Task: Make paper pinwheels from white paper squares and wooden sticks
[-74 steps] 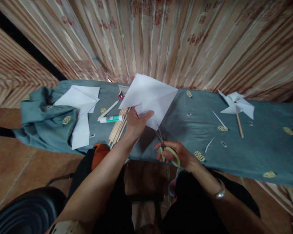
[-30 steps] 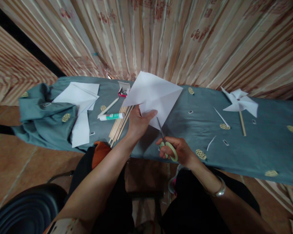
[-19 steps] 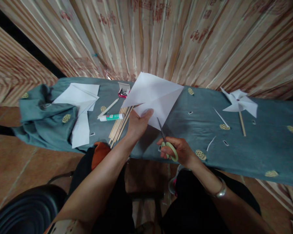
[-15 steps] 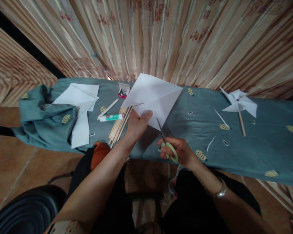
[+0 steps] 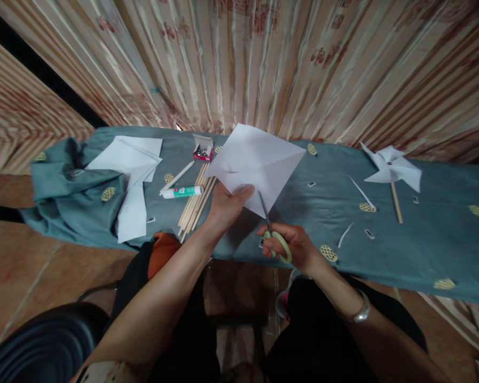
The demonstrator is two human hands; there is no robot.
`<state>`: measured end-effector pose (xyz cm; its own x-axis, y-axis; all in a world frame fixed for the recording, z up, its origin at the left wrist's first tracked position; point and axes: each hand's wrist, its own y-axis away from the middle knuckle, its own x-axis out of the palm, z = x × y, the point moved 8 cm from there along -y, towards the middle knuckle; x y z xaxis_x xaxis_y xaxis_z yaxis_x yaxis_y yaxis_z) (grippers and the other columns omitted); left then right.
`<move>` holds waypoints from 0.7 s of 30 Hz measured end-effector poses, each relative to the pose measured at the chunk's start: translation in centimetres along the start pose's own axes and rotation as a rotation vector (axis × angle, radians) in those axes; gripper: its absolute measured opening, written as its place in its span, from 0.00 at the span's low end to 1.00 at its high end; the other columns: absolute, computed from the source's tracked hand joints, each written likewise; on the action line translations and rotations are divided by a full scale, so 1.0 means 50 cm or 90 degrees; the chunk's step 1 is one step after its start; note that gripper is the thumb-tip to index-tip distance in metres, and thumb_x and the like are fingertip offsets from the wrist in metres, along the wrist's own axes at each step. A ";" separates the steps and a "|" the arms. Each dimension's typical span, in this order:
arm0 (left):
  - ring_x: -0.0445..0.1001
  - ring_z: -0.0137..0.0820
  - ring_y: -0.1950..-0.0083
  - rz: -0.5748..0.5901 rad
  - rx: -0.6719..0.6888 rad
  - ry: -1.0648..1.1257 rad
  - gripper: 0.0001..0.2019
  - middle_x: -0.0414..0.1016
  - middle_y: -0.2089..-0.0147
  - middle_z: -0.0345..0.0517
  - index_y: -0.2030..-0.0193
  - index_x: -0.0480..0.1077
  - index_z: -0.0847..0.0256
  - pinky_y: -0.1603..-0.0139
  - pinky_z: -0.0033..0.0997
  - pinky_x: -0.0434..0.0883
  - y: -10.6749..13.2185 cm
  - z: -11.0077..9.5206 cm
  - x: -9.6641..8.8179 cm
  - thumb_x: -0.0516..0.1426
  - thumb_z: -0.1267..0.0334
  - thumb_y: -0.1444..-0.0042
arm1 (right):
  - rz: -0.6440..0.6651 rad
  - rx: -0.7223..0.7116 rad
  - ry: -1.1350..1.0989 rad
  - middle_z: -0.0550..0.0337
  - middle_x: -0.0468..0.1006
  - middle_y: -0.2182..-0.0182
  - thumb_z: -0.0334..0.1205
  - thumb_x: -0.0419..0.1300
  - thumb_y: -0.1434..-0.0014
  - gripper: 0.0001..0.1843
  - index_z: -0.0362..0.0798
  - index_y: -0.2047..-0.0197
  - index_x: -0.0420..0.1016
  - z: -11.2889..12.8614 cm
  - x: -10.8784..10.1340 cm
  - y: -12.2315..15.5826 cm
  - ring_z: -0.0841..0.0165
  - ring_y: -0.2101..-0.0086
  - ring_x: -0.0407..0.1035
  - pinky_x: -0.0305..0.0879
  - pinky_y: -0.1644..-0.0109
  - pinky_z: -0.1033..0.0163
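A square white sheet of paper [image 5: 259, 154] with crease lines is held over the table by my left hand [image 5: 229, 205], thumb on top and fingers hidden beneath. One slit shows near the sheet's left corner. My right hand [image 5: 291, 244] grips scissors [image 5: 281, 247] with pale green handles, and their blades lie at the paper's near corner, pointing toward its middle. Right of them, a finished white paper pinwheel [image 5: 390, 165] on a wooden stick [image 5: 396, 202] rests on the cloth.
Left of the paper lie several wooden sticks [image 5: 193, 205], a glue stick [image 5: 182, 192], a white pencil-like stick [image 5: 178, 178] and a small open box [image 5: 203, 150] of metal pieces. White paper sheets [image 5: 131, 199] are further left. Thin paper strips [image 5: 361, 191] lie on the green tablecloth [image 5: 423, 244].
The paper and my left hand have shifted slightly right and toward me, bringing the near corner further onto the scissor blades. My right hand has barely moved.
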<state>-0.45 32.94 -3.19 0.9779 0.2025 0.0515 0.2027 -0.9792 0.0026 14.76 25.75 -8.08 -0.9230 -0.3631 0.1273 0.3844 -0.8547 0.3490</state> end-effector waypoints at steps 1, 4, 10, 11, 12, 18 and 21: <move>0.76 0.40 0.64 -0.004 -0.001 -0.001 0.08 0.76 0.70 0.46 0.72 0.73 0.60 0.62 0.37 0.74 0.000 0.000 -0.001 0.67 0.63 0.56 | -0.002 0.001 -0.005 0.63 0.76 0.80 0.55 0.72 0.56 0.22 0.47 0.65 0.77 -0.001 0.000 0.000 0.73 0.80 0.68 0.64 0.77 0.69; 0.77 0.41 0.63 -0.019 -0.003 -0.001 0.08 0.77 0.68 0.47 0.71 0.73 0.61 0.60 0.39 0.74 0.001 0.000 -0.004 0.67 0.63 0.56 | -0.006 0.013 -0.016 0.64 0.76 0.81 0.54 0.73 0.57 0.22 0.47 0.65 0.77 -0.006 0.000 -0.001 0.74 0.81 0.67 0.63 0.77 0.69; 0.76 0.39 0.65 0.008 -0.032 -0.015 0.07 0.78 0.69 0.46 0.71 0.74 0.61 0.63 0.37 0.74 0.007 0.005 0.006 0.66 0.63 0.57 | -0.006 0.017 -0.016 0.64 0.77 0.79 0.55 0.72 0.57 0.24 0.46 0.64 0.77 -0.004 -0.003 -0.005 0.73 0.79 0.69 0.64 0.76 0.69; 0.77 0.39 0.65 0.007 -0.036 -0.015 0.07 0.78 0.68 0.46 0.70 0.75 0.61 0.63 0.36 0.74 0.008 0.006 0.007 0.66 0.64 0.57 | -0.007 0.017 -0.016 0.64 0.76 0.79 0.55 0.72 0.57 0.24 0.46 0.64 0.76 -0.004 -0.003 -0.006 0.73 0.79 0.69 0.64 0.76 0.69; 0.77 0.39 0.64 0.004 -0.038 -0.014 0.09 0.79 0.67 0.46 0.69 0.75 0.62 0.62 0.36 0.74 0.008 0.007 0.007 0.66 0.64 0.58 | -0.008 0.017 -0.018 0.64 0.76 0.79 0.55 0.73 0.58 0.24 0.46 0.64 0.76 -0.004 -0.003 -0.007 0.73 0.79 0.69 0.63 0.76 0.69; 0.77 0.38 0.63 0.016 -0.034 0.019 0.12 0.80 0.64 0.48 0.66 0.75 0.63 0.59 0.36 0.75 0.006 0.006 0.013 0.65 0.61 0.59 | -0.016 0.006 -0.033 0.65 0.76 0.81 0.56 0.72 0.57 0.25 0.46 0.64 0.76 -0.010 -0.003 -0.012 0.74 0.80 0.67 0.63 0.76 0.68; 0.77 0.37 0.63 0.008 -0.025 0.005 0.12 0.80 0.64 0.48 0.67 0.75 0.63 0.59 0.35 0.75 0.005 0.002 0.012 0.66 0.62 0.60 | -0.017 0.009 -0.044 0.65 0.76 0.81 0.56 0.72 0.58 0.25 0.46 0.64 0.76 -0.014 -0.004 -0.014 0.74 0.80 0.67 0.62 0.75 0.68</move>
<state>0.18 32.79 -3.27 0.9801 0.1895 0.0592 0.1874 -0.9815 0.0407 14.68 26.14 -8.98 -0.9319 -0.3141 0.1812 0.3604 -0.8577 0.3666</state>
